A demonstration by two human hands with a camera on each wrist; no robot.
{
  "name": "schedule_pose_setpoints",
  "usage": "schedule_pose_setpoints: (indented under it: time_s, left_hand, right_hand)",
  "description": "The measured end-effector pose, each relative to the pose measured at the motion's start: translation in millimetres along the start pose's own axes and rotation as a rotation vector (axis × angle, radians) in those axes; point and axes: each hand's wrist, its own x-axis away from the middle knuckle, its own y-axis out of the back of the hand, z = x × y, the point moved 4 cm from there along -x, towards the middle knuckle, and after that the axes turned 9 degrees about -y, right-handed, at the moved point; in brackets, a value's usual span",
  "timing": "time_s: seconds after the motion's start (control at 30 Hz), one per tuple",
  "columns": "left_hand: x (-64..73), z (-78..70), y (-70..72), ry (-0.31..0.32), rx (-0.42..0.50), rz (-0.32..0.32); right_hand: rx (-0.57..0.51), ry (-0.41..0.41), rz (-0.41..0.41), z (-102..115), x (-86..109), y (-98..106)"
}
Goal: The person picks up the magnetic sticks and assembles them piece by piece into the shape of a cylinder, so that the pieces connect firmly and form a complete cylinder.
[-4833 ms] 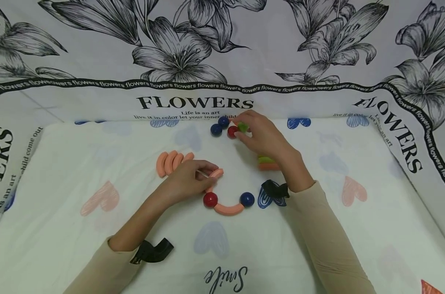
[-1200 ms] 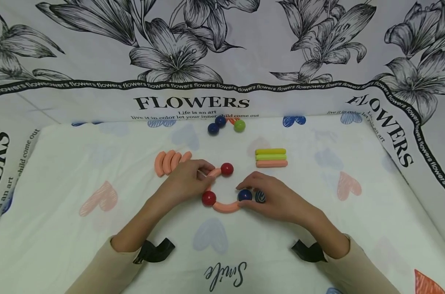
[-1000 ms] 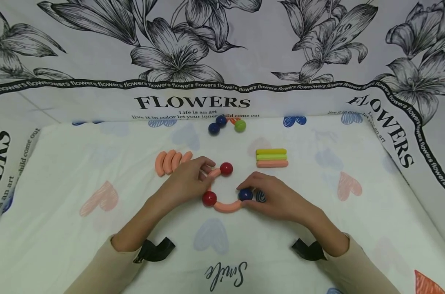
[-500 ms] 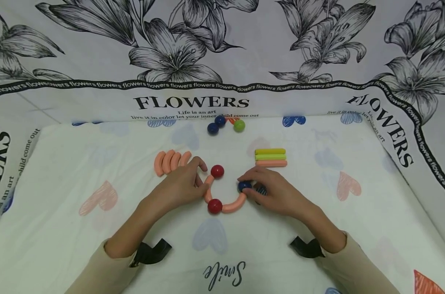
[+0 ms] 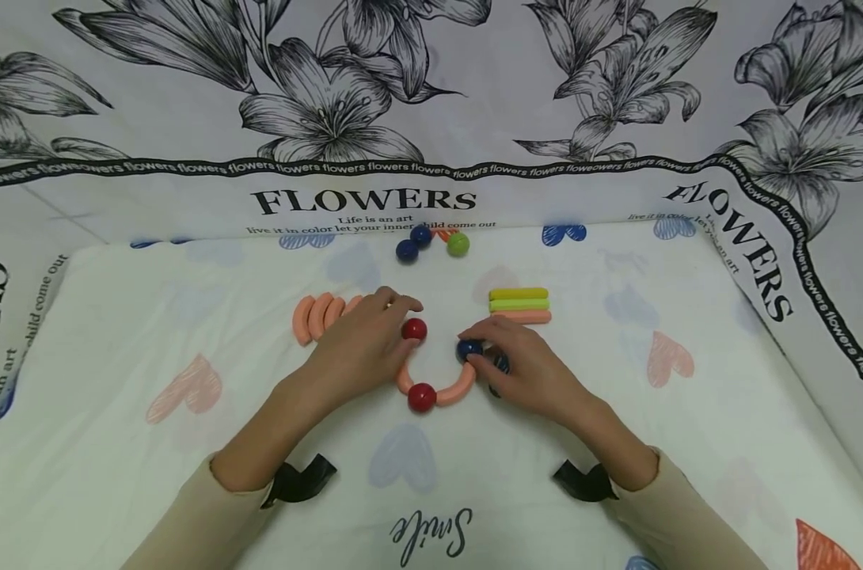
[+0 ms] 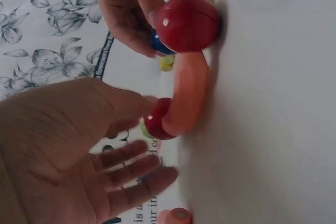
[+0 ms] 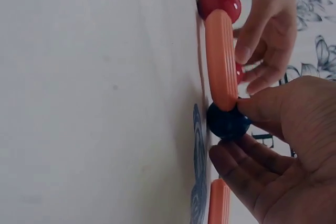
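Note:
Two curved orange sticks and three balls form a U-shaped chain on the cloth in the head view. A red ball [image 5: 422,397] joins the left stick [image 5: 404,380] and right stick [image 5: 458,386] at the bottom. My left hand [image 5: 356,344] has its thumb and forefinger around the far red ball [image 5: 415,330], at the left stick's end; its other fingers spread loosely in the left wrist view. At the opposite end, my right hand [image 5: 527,364] pinches the blue ball [image 7: 228,121] between thumb and fingers, close over the cloth.
Several loose curved orange sticks [image 5: 317,315] lie beside my left hand, partly covered by it. Yellow, lime and orange straight sticks [image 5: 519,305] are lined up beyond my right hand. At the back sit two blue balls [image 5: 407,251] and a green ball [image 5: 458,244].
My right hand brought a red ball from the back group to the left stick's end, then took the blue ball and swung it away from me. My left hand shifted from stick to far red ball.

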Motion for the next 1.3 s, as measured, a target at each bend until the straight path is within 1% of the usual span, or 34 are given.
schedule_pose_setpoints:
  time_s: [0.03, 0.1, 0.23, 0.33, 0.4, 0.5, 0.63, 0.77, 0.87, 0.97, 1.07, 1.2, 1.3]
  left_hand:
    - [-1.3, 0.1, -0.2, -0.023, -0.009, -0.010]
    - [-2.5, 0.9, -1.1, -0.040, -0.003, -0.013]
    - [0.3, 5.5, -2.3, 0.007, 0.043, -0.001]
    - [4.2, 8.7, -1.7, 0.046, 0.080, -0.001]
    - [7.0, 10.7, -1.4, 0.061, 0.098, -0.013]
    - [10.5, 12.2, -2.2, 0.081, 0.146, -0.030]
    - [14.5, 12.1, -5.6, 0.099, 0.184, -0.041]
    - [19.6, 11.7, -8.2, 0.109, 0.192, -0.042]
    - [23.8, 10.0, -8.4, 0.099, 0.192, -0.051]
    - [28.9, 8.2, -8.3, 0.092, 0.198, -0.059]
    - [34.2, 6.6, -7.7, 0.104, 0.204, -0.061]
    - [40.2, 5.6, -5.5, 0.135, 0.190, -0.042]
    - [42.9, 5.2, -2.0, 0.155, 0.177, -0.013]
  right_hand:
    - [0.007, 0.003, -0.010, 1, -0.4, 0]
    - [0.037, 0.009, -0.036, 4, -0.8, 0]
    - [0.122, 0.007, -0.089, 12, 1.4, 3]
    - [0.171, -0.030, -0.109, 18, 5.3, 5]
    - [0.178, -0.069, -0.093, 22, 8.3, 4]
    - [0.165, -0.122, -0.045, 25, 12.7, -1]
    - [0.150, -0.145, -0.007, 27, 15.5, -10]
    - [0.146, -0.148, -0.004, 29, 18.4, -17]
    - [0.151, -0.144, -0.006, 32, 22.0, -21]
    - [0.184, -0.127, -0.015, 37, 25.7, -27]
    - [0.235, -0.105, -0.028, 42, 28.3, -34]
    - [0.279, -0.077, -0.040, 45, 29.8, -36]
    - [0.281, -0.063, -0.043, 44, 28.2, -34]
